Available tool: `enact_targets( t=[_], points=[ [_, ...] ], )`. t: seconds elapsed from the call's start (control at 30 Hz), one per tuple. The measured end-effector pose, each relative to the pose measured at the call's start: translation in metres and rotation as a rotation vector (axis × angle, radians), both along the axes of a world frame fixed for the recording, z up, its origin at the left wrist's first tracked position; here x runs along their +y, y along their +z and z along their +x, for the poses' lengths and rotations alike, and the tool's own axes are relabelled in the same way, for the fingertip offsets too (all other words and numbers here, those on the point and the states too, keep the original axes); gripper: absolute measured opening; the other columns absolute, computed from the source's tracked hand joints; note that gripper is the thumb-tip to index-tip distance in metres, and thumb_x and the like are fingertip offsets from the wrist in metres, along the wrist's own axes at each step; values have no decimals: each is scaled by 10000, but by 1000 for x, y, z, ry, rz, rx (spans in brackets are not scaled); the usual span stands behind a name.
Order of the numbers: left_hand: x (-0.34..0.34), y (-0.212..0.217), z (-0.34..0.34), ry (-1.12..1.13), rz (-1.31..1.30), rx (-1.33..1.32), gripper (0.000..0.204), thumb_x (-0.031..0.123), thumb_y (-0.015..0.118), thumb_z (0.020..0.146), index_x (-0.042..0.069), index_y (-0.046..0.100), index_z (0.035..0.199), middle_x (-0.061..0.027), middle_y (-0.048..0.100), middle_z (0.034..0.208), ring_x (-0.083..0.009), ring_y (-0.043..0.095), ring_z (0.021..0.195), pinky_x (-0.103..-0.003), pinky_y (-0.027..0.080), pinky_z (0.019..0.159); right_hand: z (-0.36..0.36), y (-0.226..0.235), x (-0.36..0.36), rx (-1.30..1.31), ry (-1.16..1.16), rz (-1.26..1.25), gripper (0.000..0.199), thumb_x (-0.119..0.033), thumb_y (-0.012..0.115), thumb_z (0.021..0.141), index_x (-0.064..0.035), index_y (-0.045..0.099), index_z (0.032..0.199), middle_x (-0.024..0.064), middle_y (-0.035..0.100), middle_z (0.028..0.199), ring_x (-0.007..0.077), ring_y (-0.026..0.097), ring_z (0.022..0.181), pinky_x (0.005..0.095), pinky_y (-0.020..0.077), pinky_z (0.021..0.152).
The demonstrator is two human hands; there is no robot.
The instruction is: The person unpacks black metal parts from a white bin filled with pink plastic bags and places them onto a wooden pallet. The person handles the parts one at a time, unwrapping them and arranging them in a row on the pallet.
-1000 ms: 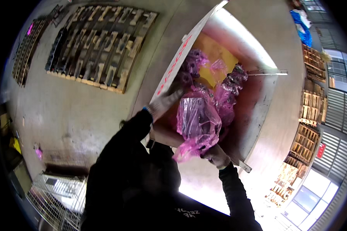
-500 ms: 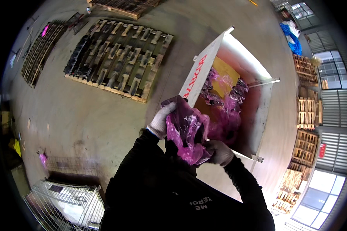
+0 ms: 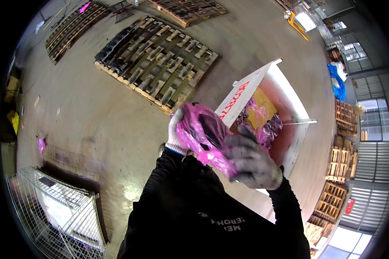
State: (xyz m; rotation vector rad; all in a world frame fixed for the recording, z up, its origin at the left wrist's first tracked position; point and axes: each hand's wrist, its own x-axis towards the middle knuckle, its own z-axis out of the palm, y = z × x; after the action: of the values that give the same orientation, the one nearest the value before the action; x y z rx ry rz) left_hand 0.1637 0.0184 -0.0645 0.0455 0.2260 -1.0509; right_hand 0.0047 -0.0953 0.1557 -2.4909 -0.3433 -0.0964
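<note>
In front of my chest I hold a crumpled, see-through pink plastic bag (image 3: 199, 144) with something dark showing through it. My left hand (image 3: 174, 131), in a pale knit glove, is closed on the bag's left side. My right hand (image 3: 253, 162), in a grey glove, overlaps the right end of the bag; motion smears its fingers, so their grip is unclear. Just beyond it stands a large white open-topped bin (image 3: 242, 93) with red marks on its side. Pink and dark plastic film (image 3: 270, 127) lies inside, around a flat yellow-brown piece (image 3: 263, 101).
A wooden pallet (image 3: 160, 64) lies on the floor ahead to the left, with more pallets behind it. A wire cage (image 3: 60, 211) stands at the lower left. Stacked pallets (image 3: 339, 159) line the right wall. A yellow pallet jack (image 3: 296, 26) is at the far right.
My view has turned, so the bin and pallets sit further right. My right hand has risen and moved across the bag's right end. The left hand keeps its hold.
</note>
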Motion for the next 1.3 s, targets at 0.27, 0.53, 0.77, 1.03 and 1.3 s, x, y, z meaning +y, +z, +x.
enact_targets(
  t=[0.27,0.53,0.77,1.03,1.3],
  points=[
    [10,17,5,142,-151,-114,560,433,545,960,-11,502,1300,-215,612,1214,-382,613,1081,-544,496,965,-34,30,-31,-160,-93,-253,291,-334,749,755,-97,583,737,32,604,742,240,660,888,571,342,1086],
    [19,60,-15,-78,-417,62,680,610,438,957,41,524,1320,-212,586,1264,-377,588,1145,-541,492,972,-39,-52,-48,117,61,-498,221,-302,698,768,-112,595,719,30,581,742,222,595,828,468,354,1097],
    [28,61,-19,36,-375,2,611,529,485,962,19,541,1293,-200,612,1230,-360,615,1098,-508,517,947,-16,-60,-66,93,-485,-245,528,-52,645,809,-28,524,1322,187,609,1231,323,600,1115,422,482,964],
    [33,53,-17,31,-262,42,641,569,482,934,10,589,1230,-210,639,1181,-389,629,1043,-534,509,939,-30,34,-17,11,-494,132,513,26,650,782,39,522,1279,163,591,1242,282,553,1192,378,432,1020],
    [23,79,-27,42,30,-318,531,435,530,953,34,510,1302,-205,601,1222,-347,610,1101,-481,507,973,68,17,-2,295,-8,143,738,-257,810,715,-50,493,1349,182,448,1411,332,424,1333,421,342,1105]
  ],
)
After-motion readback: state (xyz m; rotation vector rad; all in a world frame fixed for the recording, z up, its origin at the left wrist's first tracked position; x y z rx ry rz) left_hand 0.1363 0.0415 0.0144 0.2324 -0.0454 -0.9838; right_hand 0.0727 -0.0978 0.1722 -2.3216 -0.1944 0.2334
